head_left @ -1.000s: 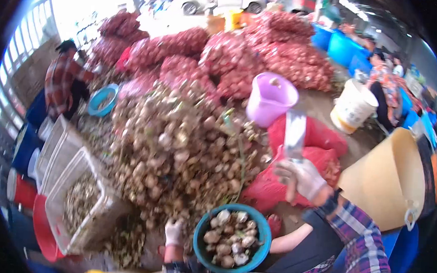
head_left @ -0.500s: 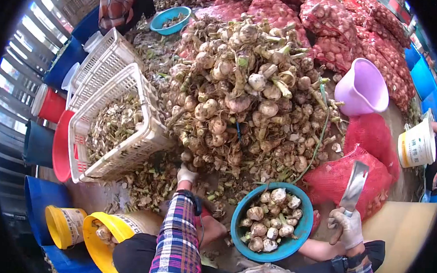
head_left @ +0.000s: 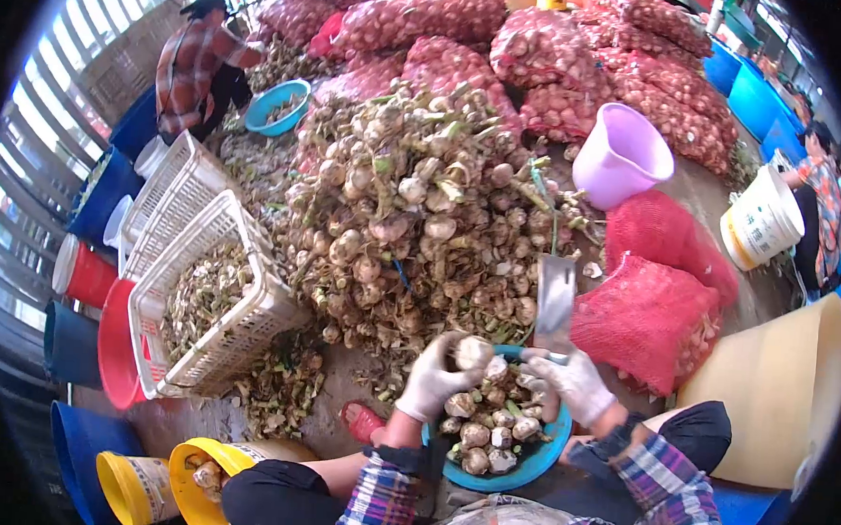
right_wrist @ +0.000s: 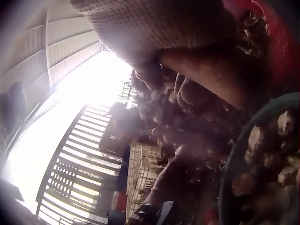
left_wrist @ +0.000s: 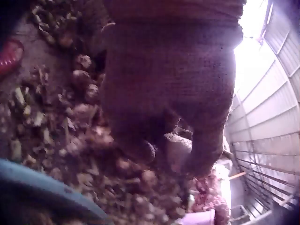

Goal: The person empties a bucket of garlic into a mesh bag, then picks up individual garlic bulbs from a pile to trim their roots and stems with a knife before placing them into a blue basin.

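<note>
Over the blue-green basin (head_left: 561, 436), my gloved left hand (head_left: 432, 382) holds a pale garlic bulb (head_left: 474, 353) in its fingers. The left wrist view shows the back of that hand (left_wrist: 168, 79), dark, with part of the bulb (left_wrist: 179, 149) between the fingers. My gloved right hand (head_left: 576, 387) grips a cleaver (head_left: 557, 293), its broad blade pointing up and away from me. The cleaver's handle is mostly hidden by the hand. Trimmed garlic bulbs (head_left: 476, 435) lie in the basin below both hands. A large heap of garlic with stems (head_left: 393, 233) rises just beyond.
White plastic crates (head_left: 237, 324) with garlic scraps stand left of the heap. Red mesh sacks (head_left: 641, 322) and a purple bucket (head_left: 626, 159) are at right. A yellow bucket (head_left: 185, 483) holds bulbs near my left knee. Another person (head_left: 198, 70) crouches at far left.
My left hand has come from the heap's near edge to above the basin, now with a garlic bulb. The right hand has brought the cleaver leftward to the basin. The head view has shifted.
</note>
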